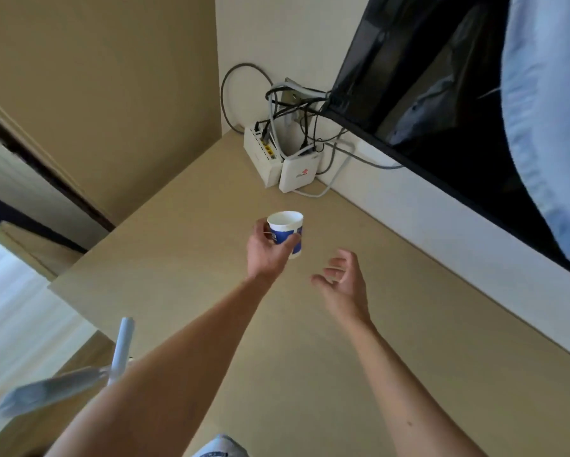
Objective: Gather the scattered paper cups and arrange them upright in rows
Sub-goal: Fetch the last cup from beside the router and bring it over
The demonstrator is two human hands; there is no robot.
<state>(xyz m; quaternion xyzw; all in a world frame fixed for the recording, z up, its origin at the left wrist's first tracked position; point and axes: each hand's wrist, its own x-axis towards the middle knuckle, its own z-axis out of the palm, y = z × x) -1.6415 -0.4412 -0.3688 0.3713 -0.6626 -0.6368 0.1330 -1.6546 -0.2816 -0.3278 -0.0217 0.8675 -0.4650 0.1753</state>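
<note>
A single view, worn on the head — it looks forward and steeply down across a beige table (pixel 194 275), rolled so the table's far corner points up-frame. The left hand (pixel 265 250), gripping a paper cup (pixel 286 225), and the right hand (pixel 343 285) reach in from the bottom edge to mid-frame, near the lens. Two white boxes (pixel 298 173) in the corner lie farthest — a dark screen (pixel 408 77) fills the upper right.

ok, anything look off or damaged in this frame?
Nothing damaged or spilled. The paper cup sits upright and undented in the left hand; the right hand is open, empty. Only oddity: a messy tangle of cables over two white network boxes in the far corner of the table. No other cups in view.
</note>
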